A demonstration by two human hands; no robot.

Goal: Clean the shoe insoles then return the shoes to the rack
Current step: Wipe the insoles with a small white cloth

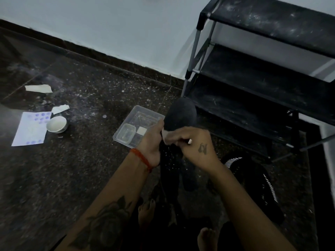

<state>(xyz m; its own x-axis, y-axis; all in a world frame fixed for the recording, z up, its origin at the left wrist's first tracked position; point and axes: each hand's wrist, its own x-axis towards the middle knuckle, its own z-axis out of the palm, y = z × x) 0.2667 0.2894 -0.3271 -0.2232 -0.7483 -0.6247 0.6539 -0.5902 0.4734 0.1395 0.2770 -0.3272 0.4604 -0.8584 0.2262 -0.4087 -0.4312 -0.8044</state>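
A dark insole (181, 113) is held upright above the floor in front of me. My left hand (153, 142) grips its left edge, fingers curled around it. My right hand (195, 144) pinches a small pale wipe (167, 135) against the insole's middle. White specks dot the lower part of the insole. A black shoe with white stripes (253, 178) lies on the floor to the right of my right forearm. The black shoe rack (262, 78) stands at the right against the wall, and the shelves that show are bare and dusty.
A clear plastic tray (126, 129) holding a small clear box and a white square lies on the dark floor just left of my hands. Further left are a white bowl (56, 124), a dotted paper sheet (30, 129) and torn paper scraps (39, 88). My bare feet (146, 209) are below.
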